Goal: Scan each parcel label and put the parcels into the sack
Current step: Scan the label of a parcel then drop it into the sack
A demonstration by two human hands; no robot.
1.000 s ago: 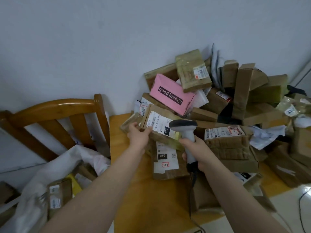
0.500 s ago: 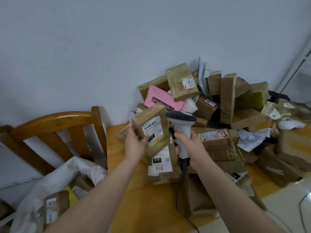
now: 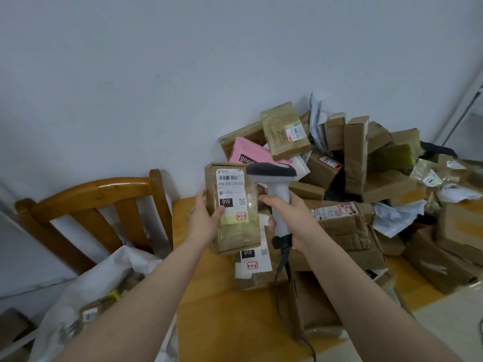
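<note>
Left hand fingers grip an upright parcel; right hand fingers wrap the scanner handle.

The pink box at centre shows only "good" — the parcel and scanner cover the rest of its print. The left hand has most of its fingers out of sight behind the parcel. The fine print on the label is too small to read. The scanner's window faces away. Its cord leaves at the bottom edge. At lower left the sack is blurred and cut by the frame — the inner box has an unreadable label. The pile runs off the right edge.
</note>
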